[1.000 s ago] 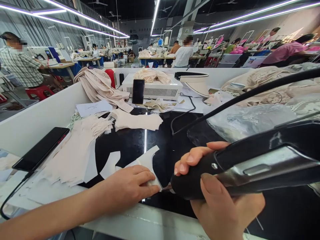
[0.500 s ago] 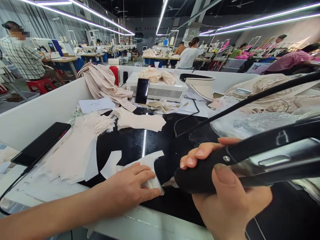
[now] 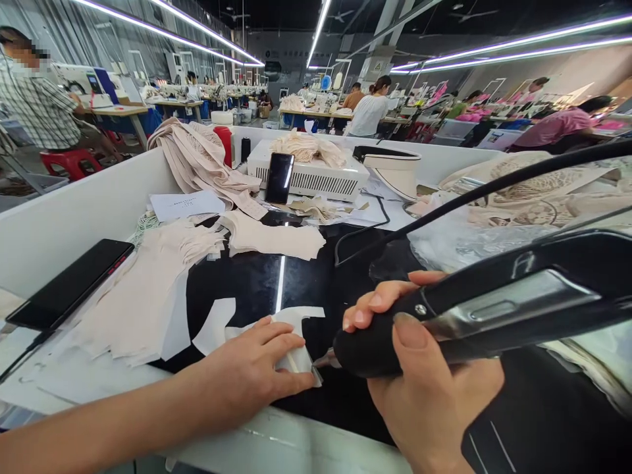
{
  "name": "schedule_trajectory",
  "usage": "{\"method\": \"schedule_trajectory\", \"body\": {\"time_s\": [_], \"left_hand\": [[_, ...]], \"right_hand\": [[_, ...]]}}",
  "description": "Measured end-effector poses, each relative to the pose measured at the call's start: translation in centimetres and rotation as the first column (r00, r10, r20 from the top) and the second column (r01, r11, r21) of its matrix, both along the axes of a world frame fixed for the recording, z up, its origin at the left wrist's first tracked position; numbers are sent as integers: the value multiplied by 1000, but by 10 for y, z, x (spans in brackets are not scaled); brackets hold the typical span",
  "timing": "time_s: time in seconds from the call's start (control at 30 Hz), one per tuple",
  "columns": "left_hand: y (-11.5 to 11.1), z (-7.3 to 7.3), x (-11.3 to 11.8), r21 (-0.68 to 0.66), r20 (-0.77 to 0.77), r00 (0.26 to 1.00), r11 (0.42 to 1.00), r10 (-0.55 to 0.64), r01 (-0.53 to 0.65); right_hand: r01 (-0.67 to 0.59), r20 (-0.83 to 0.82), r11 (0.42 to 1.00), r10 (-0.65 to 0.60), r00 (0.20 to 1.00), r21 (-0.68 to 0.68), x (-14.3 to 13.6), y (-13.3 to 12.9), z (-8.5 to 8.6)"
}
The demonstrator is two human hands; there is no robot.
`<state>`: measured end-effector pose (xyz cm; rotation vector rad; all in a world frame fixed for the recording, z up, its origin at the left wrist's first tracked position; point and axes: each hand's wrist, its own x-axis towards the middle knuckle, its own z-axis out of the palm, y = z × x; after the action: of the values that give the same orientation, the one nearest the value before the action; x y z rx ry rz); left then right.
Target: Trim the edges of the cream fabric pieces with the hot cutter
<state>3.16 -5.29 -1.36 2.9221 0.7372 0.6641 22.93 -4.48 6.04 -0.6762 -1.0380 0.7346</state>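
Note:
My left hand (image 3: 257, 368) lies over a white cut fabric piece (image 3: 301, 321) with its fingers stretched out, pressing it onto a glossy black work surface (image 3: 251, 276). Part of the piece is hidden under the palm and fingers. In my right hand (image 3: 429, 395) is a thick black corded hand tool (image 3: 523, 304) with a silver lever along its side. The thumb rests by the lever and the fingers wrap the front end. Its narrow metal tip (image 3: 326, 359) points left and meets the fabric's right edge, close to my left thumb.
Cream fabric pieces (image 3: 143, 283) are stacked at left, another stack (image 3: 276, 240) behind. Two phones (image 3: 74, 280) (image 3: 280, 178), a white vented box (image 3: 311, 172) and clear plastic (image 3: 474, 234) surround the workspace. The tool's cable (image 3: 474, 194) arches at right. Co-workers sit beyond the table's white wall.
My right hand has brought the tool left, so its tip now reaches onto the fabric's edge. The fabric's upper right corner lies differently. My left hand stays nearly in place; the view has shifted slightly.

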Motion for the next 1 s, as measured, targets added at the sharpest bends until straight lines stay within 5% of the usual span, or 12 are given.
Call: {"method": "schedule_trajectory", "body": {"time_s": [0.53, 0.73, 0.87, 1.0], "left_hand": [[-9, 3, 3, -21, 0, 1000, 1000, 6, -6], [-23, 14, -7, -167, -22, 1000, 986, -11, 8], [4, 23, -11, -173, -34, 999, 985, -11, 5], [48, 19, -8, -77, 1, 987, 984, -159, 158]], "right_hand": [[-21, -41, 999, 20, 999, -29, -4, 5, -5], [-48, 1, 999, 48, 999, -13, -1, -6, -4], [-69, 0, 997, 69, 998, -15, 1, -11, -6], [-65, -11, 998, 65, 998, -5, 1, -12, -10]]}}
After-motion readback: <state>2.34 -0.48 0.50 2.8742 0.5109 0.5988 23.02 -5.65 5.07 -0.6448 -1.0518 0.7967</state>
